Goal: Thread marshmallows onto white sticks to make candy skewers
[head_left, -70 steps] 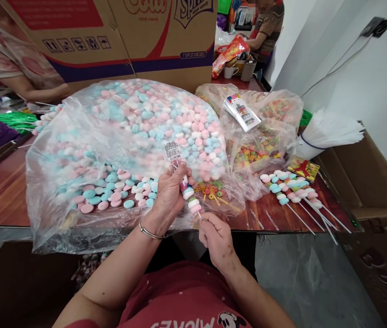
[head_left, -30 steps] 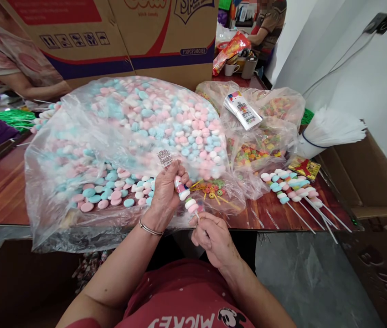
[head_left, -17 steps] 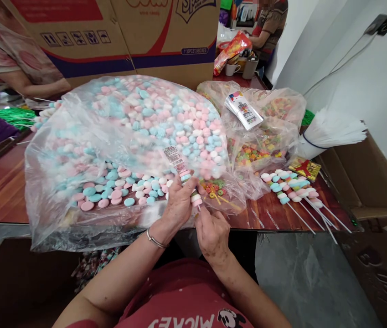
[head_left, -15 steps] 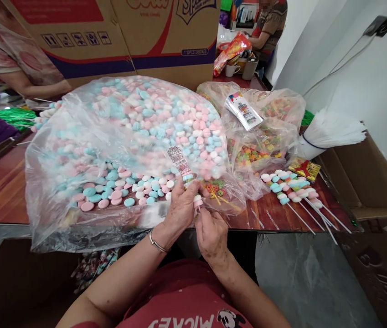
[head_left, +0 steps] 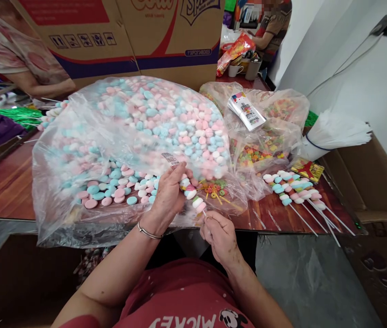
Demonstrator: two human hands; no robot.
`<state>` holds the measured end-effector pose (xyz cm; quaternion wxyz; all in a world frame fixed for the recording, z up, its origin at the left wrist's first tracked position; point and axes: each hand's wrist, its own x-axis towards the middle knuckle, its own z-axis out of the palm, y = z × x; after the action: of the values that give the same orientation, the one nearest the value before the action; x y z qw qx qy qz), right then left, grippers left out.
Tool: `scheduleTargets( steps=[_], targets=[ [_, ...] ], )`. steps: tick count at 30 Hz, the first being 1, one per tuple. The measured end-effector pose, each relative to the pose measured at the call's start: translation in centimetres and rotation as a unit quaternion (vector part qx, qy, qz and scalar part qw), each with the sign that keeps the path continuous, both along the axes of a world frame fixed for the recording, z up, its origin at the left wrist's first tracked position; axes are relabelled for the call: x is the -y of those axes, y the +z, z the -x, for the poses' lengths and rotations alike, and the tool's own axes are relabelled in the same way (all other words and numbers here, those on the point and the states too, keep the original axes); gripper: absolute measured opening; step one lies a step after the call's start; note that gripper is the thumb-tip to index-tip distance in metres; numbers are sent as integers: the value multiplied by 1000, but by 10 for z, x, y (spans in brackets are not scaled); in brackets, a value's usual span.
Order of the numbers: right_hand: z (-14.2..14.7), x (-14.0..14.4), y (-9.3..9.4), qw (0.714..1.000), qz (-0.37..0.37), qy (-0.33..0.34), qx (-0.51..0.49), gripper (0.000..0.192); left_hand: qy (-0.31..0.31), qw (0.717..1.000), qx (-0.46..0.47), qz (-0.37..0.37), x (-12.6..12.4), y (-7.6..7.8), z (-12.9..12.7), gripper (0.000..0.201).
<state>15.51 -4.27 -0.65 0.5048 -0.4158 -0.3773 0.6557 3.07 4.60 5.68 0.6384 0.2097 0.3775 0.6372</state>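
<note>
A marshmallow skewer (head_left: pixel 198 204) of white, pink, blue and yellow pieces slants between my hands. Its white stick is pinched in my right hand (head_left: pixel 221 236), low at the table's front edge. My left hand (head_left: pixel 168 197) is closed at the upper end, its fingers partly hiding the top pieces. A printed label (head_left: pixel 170 159) pokes out above those fingers; how it joins the skewer is hidden. Behind my hands a large clear bag (head_left: pixel 90 109) lies spread, full of pink, blue and white marshmallows (head_left: pixel 210 141). Small ring-shaped gummies (head_left: pixel 214 187) lie just right of the skewer.
Finished-looking skewers (head_left: pixel 292 187) lie at right beside a gold packet (head_left: pixel 307 169). Bags of colourful gummies (head_left: pixel 258 152) carry a stack of printed cards (head_left: pixel 246 111). White sticks or sleeves (head_left: pixel 340 132) stand bundled near an open carton (head_left: pixel 384 182). A large carton (head_left: pixel 128 41) blocks the back; two people sit beyond.
My left hand has shifted slightly left and up along the skewer, uncovering more marshmallows. The label now tilts more and shows less. My right hand has moved a little right and down with the stick.
</note>
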Motion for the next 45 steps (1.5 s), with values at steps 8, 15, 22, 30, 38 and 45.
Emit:
scheduleTargets(
  steps=[8,15,22,30,38,45],
  targets=[
    [-9,0,3,930,-171,-45,321,28,34,999,16,38,-4,-1,5,19],
    [-9,-1,11,882,-245,-94,392,24,21,1000,-11,2,1,-3,1,26],
    [-6,-4,18,998,41,-35,28,21,-16,999,-33,-12,0,-9,7,27],
    [-1,-4,20,987,101,8,-122,20,-13,1000,17,-6,3,-23,3,31],
    [7,2,5,923,-164,-116,328,19,15,999,35,5,24,-17,-22,33],
    [-4,2,17,997,59,51,-25,20,-12,998,63,-15,11,-9,0,54]
  ],
)
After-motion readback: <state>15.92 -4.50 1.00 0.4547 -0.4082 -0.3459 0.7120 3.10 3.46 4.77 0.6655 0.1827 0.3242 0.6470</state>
